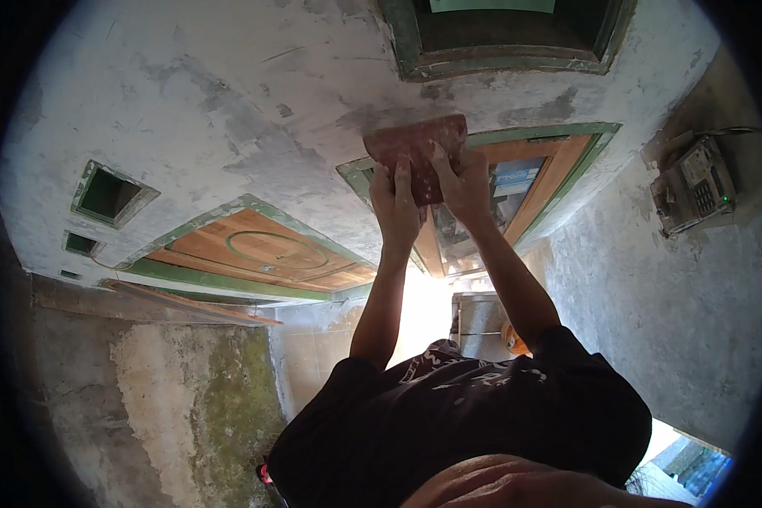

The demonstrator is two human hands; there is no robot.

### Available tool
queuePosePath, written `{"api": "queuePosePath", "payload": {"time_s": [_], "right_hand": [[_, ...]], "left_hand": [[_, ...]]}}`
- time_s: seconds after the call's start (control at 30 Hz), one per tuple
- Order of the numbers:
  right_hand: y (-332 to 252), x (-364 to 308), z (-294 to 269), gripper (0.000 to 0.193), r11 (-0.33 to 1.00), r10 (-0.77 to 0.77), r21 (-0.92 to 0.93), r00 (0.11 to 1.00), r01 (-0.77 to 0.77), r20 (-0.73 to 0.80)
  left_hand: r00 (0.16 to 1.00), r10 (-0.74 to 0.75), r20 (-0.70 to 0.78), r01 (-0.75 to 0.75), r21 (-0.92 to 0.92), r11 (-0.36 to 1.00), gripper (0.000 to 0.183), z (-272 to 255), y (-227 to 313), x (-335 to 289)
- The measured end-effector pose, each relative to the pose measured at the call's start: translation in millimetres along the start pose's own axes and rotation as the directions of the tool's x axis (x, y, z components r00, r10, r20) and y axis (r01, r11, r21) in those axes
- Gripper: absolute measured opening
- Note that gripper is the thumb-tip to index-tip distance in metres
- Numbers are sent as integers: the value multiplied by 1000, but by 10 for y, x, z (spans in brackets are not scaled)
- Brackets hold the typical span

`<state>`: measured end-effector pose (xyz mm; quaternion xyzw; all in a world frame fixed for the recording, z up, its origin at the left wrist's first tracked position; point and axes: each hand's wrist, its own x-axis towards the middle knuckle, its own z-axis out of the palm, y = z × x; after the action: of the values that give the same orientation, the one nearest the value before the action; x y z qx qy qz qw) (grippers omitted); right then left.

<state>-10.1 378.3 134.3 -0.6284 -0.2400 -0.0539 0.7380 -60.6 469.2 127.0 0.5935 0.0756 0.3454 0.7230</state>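
1. The left hand (pixel 395 203) and the right hand (pixel 461 182) are both grasping a reddish-brown block (pixel 415 146).
2. They are pressing the block against the grey plaster wall (pixel 229 102), beside a green-framed wooden window (pixel 559 161).

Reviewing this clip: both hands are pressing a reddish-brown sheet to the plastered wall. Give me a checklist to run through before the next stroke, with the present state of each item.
1. Left hand on the reddish-brown sheet: ok, fingers lie over its lower edge.
2. Right hand on the sheet: ok, it grips the sheet beside the left hand.
3. Sheet flat against the plastered wall: cannot tell, the hands hide the contact.
4. Sheet away from the green window frame: not ok, it sits right at the frame's corner.
5. Arms free to move: ok, nothing crosses them.
6. Sheet's condition: cannot tell, too blurred.
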Motion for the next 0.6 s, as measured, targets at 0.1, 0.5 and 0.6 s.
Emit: {"api": "queuePosePath", "payload": {"time_s": [0.1, 0.5, 0.6], "right_hand": [[-72, 95, 57, 26, 994, -106, 6, 991, 107, -79], [-380, 217, 32, 27, 990, 32, 135, 999, -34, 20], [-238, 216, 43, 28, 992, -120, -38, 991, 118, -62]], "left_hand": [[1000, -8, 23, 6, 68, 998, 21, 20, 105, 19], [999, 16, 46, -17, 13, 1000, 17, 130, 409, 156], [998, 55, 25, -56, 36, 998, 19, 135, 362, 104]]}}
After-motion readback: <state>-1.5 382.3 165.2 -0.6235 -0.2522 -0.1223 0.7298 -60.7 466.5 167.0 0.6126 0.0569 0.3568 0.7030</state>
